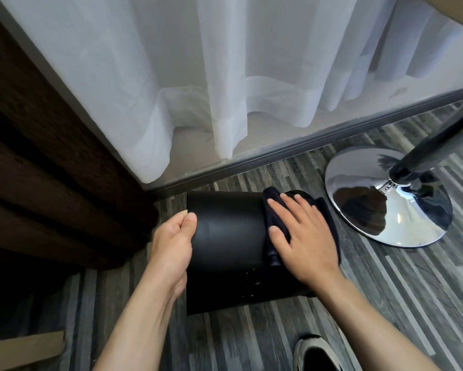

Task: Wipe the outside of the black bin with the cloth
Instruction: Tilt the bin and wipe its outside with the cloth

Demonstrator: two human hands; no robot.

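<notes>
Left hand (172,243) clamped on the open rim of the black bin (226,242), thumb outside, fingers hidden inside. Right hand (302,236) spread flat, palm down, pressing the dark cloth (274,218) onto the bin's curved side. Bin tipped sideways on the striped floor (385,303), near the curtain (198,76), beside a chrome base (385,199).

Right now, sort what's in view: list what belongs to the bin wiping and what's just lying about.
Job:
black bin
cloth
left hand, gripping the bin
right hand, flat on the cloth

Lying about:
chrome stand base
white curtain
shoe
</notes>
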